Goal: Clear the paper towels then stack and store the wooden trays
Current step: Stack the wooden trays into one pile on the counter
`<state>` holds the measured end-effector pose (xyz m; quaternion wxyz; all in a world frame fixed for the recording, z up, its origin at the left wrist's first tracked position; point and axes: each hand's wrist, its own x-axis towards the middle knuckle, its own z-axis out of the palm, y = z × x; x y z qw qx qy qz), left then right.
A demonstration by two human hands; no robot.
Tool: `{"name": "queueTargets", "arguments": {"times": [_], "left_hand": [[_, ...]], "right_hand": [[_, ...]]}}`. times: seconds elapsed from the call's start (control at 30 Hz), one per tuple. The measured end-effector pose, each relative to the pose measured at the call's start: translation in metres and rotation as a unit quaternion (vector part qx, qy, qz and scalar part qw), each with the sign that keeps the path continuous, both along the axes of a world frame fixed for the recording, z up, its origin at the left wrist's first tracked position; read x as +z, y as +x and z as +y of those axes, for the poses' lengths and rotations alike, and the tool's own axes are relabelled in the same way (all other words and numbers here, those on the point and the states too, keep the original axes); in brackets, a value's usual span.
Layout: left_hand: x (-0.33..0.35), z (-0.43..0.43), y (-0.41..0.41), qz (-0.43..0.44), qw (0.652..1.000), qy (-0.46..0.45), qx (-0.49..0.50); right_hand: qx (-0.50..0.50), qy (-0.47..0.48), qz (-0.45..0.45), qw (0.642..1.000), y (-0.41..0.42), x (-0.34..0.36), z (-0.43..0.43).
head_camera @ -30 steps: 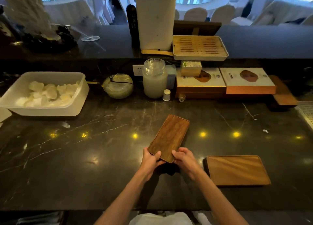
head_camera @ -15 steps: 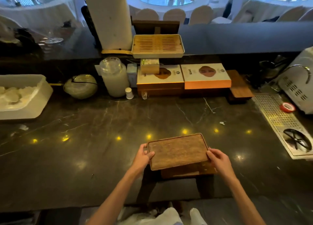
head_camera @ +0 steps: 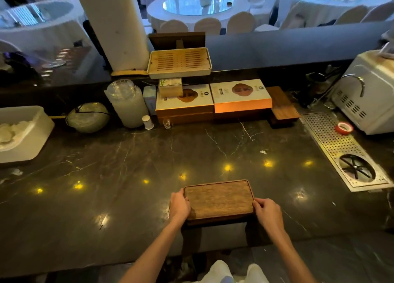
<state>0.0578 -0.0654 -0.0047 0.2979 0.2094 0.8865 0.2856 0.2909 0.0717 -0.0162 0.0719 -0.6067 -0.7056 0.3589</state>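
A dark wooden tray (head_camera: 218, 198) lies flat on the black marble counter (head_camera: 132, 161), stacked squarely on a second wooden tray whose front edge (head_camera: 217, 221) shows just beneath it. My left hand (head_camera: 179, 205) grips the stack's left short end and my right hand (head_camera: 267, 213) grips its right short end. A white tub (head_camera: 27, 133) with crumpled paper towels (head_camera: 8, 131) sits at the far left. Another wooden tray stack (head_camera: 282, 106) rests at the back right, beside the orange boxes.
Along the back stand a glass jar (head_camera: 128, 103), a round lidded bowl (head_camera: 87, 117), two gift boxes (head_camera: 213, 100) and a slatted tea tray (head_camera: 180, 62). A metal drain grate (head_camera: 341, 148) with a red tape roll (head_camera: 343, 128) and a white appliance (head_camera: 371, 95) fill the right side.
The tray I held was turned from lengthwise to crosswise, carried right and lowered onto the second tray. It now sits squarely on it. The view has shifted right.
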Motion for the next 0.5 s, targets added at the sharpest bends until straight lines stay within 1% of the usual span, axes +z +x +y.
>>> {"name": "queueTargets", "arguments": {"times": [0.3, 0.5], "left_hand": [[-0.007, -0.005, 0.007, 0.023, 1.000, -0.004, 0.004], [-0.008, 0.000, 0.011, 0.023, 1.000, -0.010, 0.014]], "right_hand": [[0.028, 0.029, -0.037, 0.998, -0.001, -0.003, -0.001], [0.031, 0.016, -0.057, 0.998, 0.001, -0.001, 0.003]]}}
